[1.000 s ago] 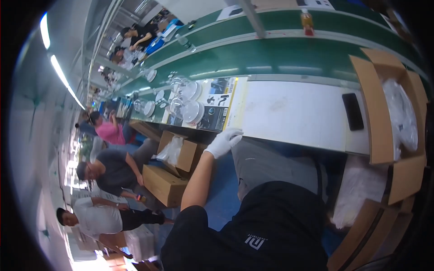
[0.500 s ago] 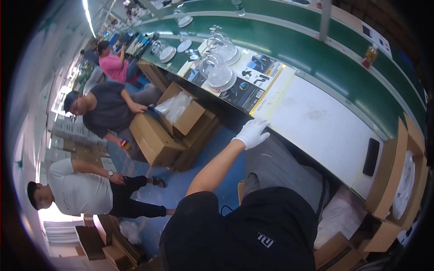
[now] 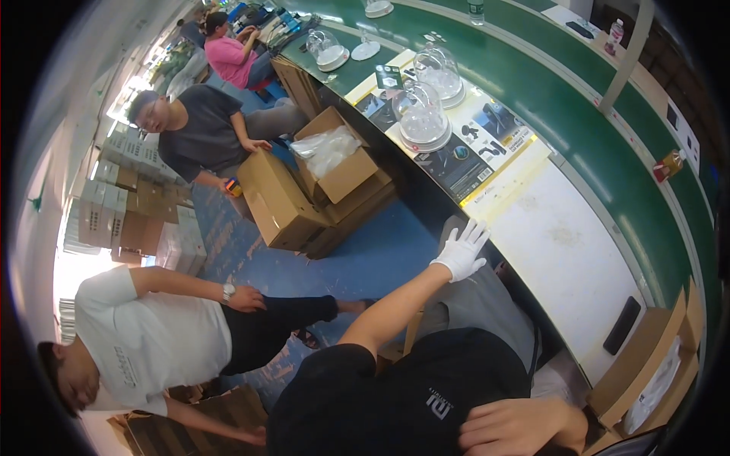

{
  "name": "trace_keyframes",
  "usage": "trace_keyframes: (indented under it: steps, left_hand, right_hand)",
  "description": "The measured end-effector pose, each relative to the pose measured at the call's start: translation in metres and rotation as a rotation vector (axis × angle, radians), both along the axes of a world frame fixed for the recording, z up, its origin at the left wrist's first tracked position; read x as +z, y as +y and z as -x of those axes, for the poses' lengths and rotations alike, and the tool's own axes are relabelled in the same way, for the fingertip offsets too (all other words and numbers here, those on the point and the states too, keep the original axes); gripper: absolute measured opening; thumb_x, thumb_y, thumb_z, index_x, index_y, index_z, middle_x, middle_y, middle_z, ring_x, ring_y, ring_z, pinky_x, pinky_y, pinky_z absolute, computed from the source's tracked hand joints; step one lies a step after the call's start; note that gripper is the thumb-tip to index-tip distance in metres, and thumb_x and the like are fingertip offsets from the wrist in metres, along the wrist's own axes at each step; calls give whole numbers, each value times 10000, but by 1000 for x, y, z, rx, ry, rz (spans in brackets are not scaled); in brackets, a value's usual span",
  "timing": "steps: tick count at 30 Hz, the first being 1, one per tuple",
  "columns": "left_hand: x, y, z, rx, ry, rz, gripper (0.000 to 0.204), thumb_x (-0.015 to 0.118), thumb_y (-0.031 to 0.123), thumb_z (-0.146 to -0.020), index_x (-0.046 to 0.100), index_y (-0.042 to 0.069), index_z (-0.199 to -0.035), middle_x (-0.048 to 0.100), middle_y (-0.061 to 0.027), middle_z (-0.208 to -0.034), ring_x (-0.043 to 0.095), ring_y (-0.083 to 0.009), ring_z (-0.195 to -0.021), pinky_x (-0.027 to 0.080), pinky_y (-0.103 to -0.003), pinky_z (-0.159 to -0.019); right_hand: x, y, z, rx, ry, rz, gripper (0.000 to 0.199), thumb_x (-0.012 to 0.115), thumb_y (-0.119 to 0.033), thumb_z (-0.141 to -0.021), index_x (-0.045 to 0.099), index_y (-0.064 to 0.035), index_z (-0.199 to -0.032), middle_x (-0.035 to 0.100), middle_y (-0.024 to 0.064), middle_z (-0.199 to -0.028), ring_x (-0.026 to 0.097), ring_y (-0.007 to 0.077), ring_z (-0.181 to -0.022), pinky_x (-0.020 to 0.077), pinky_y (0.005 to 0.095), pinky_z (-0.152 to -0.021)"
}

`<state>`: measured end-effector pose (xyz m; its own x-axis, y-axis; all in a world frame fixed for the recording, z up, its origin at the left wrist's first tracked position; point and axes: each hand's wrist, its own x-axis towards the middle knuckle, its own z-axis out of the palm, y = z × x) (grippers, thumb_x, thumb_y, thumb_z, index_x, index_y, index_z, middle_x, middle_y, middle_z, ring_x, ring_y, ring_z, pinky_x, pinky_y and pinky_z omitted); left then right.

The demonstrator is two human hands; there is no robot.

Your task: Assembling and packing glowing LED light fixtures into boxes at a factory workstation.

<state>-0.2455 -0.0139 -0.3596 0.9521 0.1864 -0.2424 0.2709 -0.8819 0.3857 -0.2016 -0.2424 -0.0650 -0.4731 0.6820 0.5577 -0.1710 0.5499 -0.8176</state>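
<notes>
My left hand [image 3: 462,252] wears a white glove. It hovers or rests by my grey trouser leg at the table edge, fingers spread and holding nothing; contact with the leg cannot be told. Bare, my right hand [image 3: 517,427] lies against the front of my black shirt [image 3: 403,387], its fingers loosely stretched and nothing visible in them. Nearest the gloved hand is a white work board [image 3: 563,243] and a printed black-and-yellow sheet [image 3: 460,169]. Two clear domes on white round bases, a nearer dome [image 3: 420,121] and a farther dome [image 3: 439,74], stand on the printed sheets.
A black phone-like slab [image 3: 622,325] lies on the board's near end, beside an open carton [image 3: 646,372]. Left of the table stand a closed carton [image 3: 277,201] and a carton of plastic bags [image 3: 350,178]. People in white [image 3: 160,327], dark grey [image 3: 199,129] and pink [image 3: 230,61] are nearby.
The view has shifted. My right hand has come into view against my shirt. My left hand's fingers have spread. The person in white appears closer, with an arm reaching down.
</notes>
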Motion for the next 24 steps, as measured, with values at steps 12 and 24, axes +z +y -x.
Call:
trace_keyframes:
  steps: [12,24]
  left_hand:
    - [11,14,-34,-151,77,-154,772,627,477,-882,407,47,-1485,290,-226,-1591,234,-426,-1479,255,-629,-1139]
    - [2,7,-43,-216,91,-136,809,663,409,-911,332,-34,-1502,308,-271,-1556,248,-482,-1449,306,-545,-1131]
  right_hand:
    - [34,73,-51,-550,795,-274,299,569,-127,-952,674,36,-725,634,144,-622,610,255,-462,431,337,-422]
    - [44,68,-48,-132,1263,-140,414,835,-335,-753,603,7,-763,556,72,-698,513,222,-594,397,339,-557]
